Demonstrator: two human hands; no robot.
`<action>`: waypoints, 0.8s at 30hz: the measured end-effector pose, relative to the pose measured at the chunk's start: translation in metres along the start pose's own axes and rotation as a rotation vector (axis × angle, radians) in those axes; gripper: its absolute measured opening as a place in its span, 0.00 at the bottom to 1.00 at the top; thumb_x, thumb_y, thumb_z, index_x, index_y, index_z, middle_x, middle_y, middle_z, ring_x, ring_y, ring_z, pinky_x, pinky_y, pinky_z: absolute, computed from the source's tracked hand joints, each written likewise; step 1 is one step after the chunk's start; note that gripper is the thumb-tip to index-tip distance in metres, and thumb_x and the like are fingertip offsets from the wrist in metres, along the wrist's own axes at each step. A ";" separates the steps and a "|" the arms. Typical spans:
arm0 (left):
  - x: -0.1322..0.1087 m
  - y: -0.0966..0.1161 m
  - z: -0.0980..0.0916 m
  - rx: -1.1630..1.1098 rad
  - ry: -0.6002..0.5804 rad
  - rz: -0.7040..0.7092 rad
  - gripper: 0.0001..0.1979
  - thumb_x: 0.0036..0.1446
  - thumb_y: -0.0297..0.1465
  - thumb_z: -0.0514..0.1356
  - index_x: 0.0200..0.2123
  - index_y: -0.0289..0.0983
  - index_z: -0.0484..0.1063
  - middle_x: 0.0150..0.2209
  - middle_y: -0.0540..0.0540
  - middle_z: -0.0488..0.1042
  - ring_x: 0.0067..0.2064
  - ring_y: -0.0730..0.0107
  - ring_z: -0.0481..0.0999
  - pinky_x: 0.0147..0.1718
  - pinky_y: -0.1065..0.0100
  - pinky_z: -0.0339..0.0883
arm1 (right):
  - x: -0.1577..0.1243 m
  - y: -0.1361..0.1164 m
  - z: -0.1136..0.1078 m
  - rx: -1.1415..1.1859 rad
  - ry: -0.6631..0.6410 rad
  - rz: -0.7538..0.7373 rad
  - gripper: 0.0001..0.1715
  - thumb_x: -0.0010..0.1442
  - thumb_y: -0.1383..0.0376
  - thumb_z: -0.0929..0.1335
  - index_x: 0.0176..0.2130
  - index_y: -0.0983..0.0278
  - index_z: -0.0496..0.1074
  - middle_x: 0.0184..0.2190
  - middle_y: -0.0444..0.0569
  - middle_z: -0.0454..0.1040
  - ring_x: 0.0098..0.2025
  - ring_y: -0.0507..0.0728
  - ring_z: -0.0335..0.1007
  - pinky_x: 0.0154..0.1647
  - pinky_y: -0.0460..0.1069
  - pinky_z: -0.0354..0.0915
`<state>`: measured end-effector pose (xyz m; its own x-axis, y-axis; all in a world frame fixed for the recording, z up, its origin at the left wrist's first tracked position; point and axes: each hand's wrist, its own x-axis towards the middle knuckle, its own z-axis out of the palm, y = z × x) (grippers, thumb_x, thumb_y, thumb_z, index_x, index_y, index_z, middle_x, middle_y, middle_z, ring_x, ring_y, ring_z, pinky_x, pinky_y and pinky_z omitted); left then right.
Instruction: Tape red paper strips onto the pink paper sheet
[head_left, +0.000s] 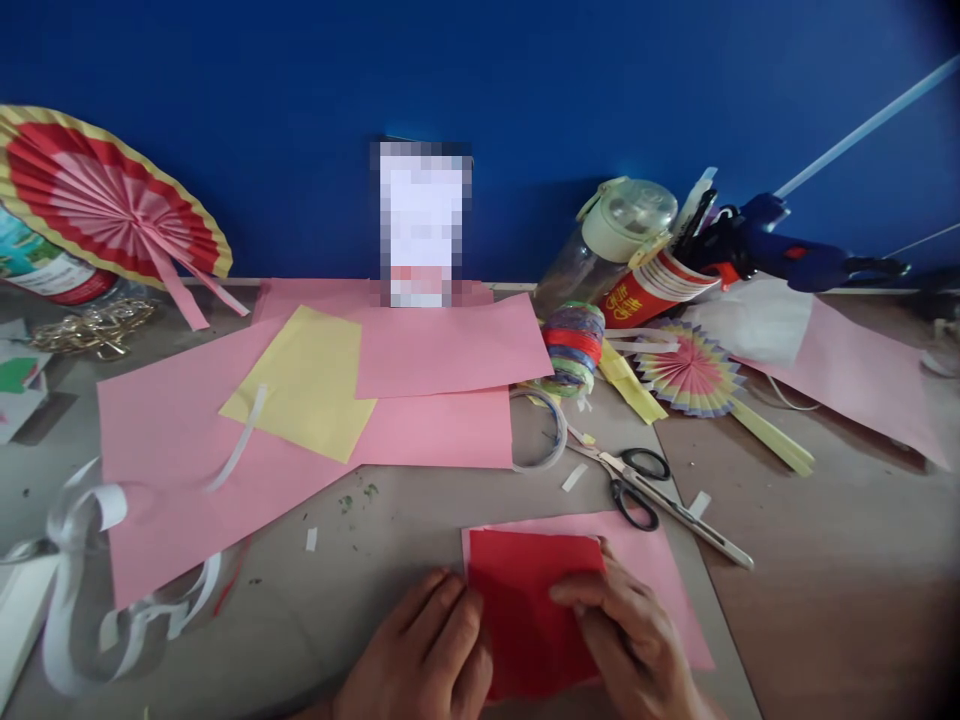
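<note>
Red paper (536,625) sits over a small pink sheet (671,610) toward the desk's (405,515) near edge, between a person's hands. From left, a pleated paper fan (112,200) leans at the far left corner; white ribbon (60,610) loops along the left side; a yellow sheet (304,385) rests on larger pink paper (180,480). The left hand (427,645) curls at the red paper's left edge, its grip unclear; the right hand (626,625) pinches the right edge, near black-handled scissors (637,485).
</note>
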<state>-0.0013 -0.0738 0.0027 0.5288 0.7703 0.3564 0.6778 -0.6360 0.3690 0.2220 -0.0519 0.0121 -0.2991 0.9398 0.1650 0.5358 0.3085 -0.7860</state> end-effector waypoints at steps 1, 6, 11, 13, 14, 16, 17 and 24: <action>-0.001 0.000 0.001 0.007 0.004 0.002 0.12 0.60 0.23 0.49 0.32 0.37 0.72 0.38 0.46 0.75 0.43 0.68 0.73 0.52 0.65 0.65 | -0.001 0.001 -0.001 0.004 0.008 0.009 0.15 0.54 0.75 0.61 0.35 0.58 0.70 0.26 0.43 0.75 0.27 0.54 0.71 0.30 0.48 0.66; -0.007 0.001 0.008 0.082 0.026 0.056 0.10 0.59 0.24 0.51 0.34 0.36 0.73 0.37 0.47 0.75 0.43 0.67 0.73 0.52 0.65 0.63 | -0.005 0.004 -0.006 0.064 0.024 0.045 0.15 0.56 0.75 0.61 0.35 0.58 0.71 0.23 0.44 0.73 0.24 0.54 0.70 0.26 0.47 0.67; -0.023 0.001 0.013 0.161 -0.051 0.105 0.09 0.59 0.26 0.52 0.38 0.34 0.72 0.40 0.42 0.75 0.45 0.64 0.74 0.50 0.62 0.66 | 0.002 0.002 -0.003 0.003 0.002 -0.007 0.16 0.54 0.76 0.61 0.36 0.57 0.70 0.25 0.42 0.75 0.27 0.54 0.72 0.39 0.51 0.67; -0.025 0.000 0.011 0.172 -0.085 0.103 0.10 0.59 0.26 0.52 0.39 0.34 0.72 0.42 0.41 0.75 0.46 0.64 0.74 0.50 0.63 0.67 | 0.005 0.001 -0.001 -0.038 0.006 -0.015 0.16 0.54 0.76 0.61 0.35 0.58 0.69 0.25 0.41 0.75 0.27 0.54 0.72 0.44 0.53 0.64; -0.025 0.000 0.010 0.171 -0.093 0.104 0.10 0.59 0.26 0.52 0.40 0.34 0.72 0.42 0.41 0.75 0.47 0.64 0.74 0.50 0.63 0.67 | 0.006 0.001 0.000 -0.053 0.008 -0.016 0.15 0.53 0.76 0.61 0.36 0.58 0.69 0.25 0.41 0.75 0.27 0.54 0.71 0.45 0.54 0.63; -0.023 -0.001 0.007 0.159 -0.092 0.113 0.11 0.59 0.25 0.51 0.41 0.34 0.72 0.42 0.41 0.75 0.47 0.65 0.74 0.49 0.64 0.68 | 0.006 0.001 0.002 -0.070 0.010 -0.026 0.15 0.53 0.75 0.61 0.36 0.58 0.69 0.25 0.42 0.75 0.26 0.54 0.70 0.43 0.54 0.63; -0.021 -0.001 0.006 0.153 -0.080 0.115 0.11 0.59 0.24 0.51 0.40 0.34 0.72 0.41 0.41 0.75 0.46 0.65 0.74 0.49 0.64 0.68 | 0.006 0.002 0.002 -0.077 0.009 -0.028 0.16 0.53 0.75 0.61 0.37 0.58 0.69 0.25 0.42 0.75 0.26 0.54 0.71 0.43 0.54 0.63; -0.016 -0.001 0.003 0.137 -0.031 0.083 0.11 0.58 0.22 0.50 0.37 0.34 0.73 0.39 0.42 0.74 0.45 0.66 0.74 0.48 0.66 0.69 | 0.007 0.001 -0.006 0.005 -0.013 -0.049 0.17 0.52 0.77 0.62 0.36 0.56 0.69 0.26 0.41 0.76 0.27 0.54 0.72 0.45 0.53 0.65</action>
<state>-0.0084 -0.0853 -0.0062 0.6003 0.7176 0.3532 0.6930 -0.6871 0.2182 0.2253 -0.0442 0.0166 -0.3350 0.9217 0.1953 0.5166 0.3531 -0.7800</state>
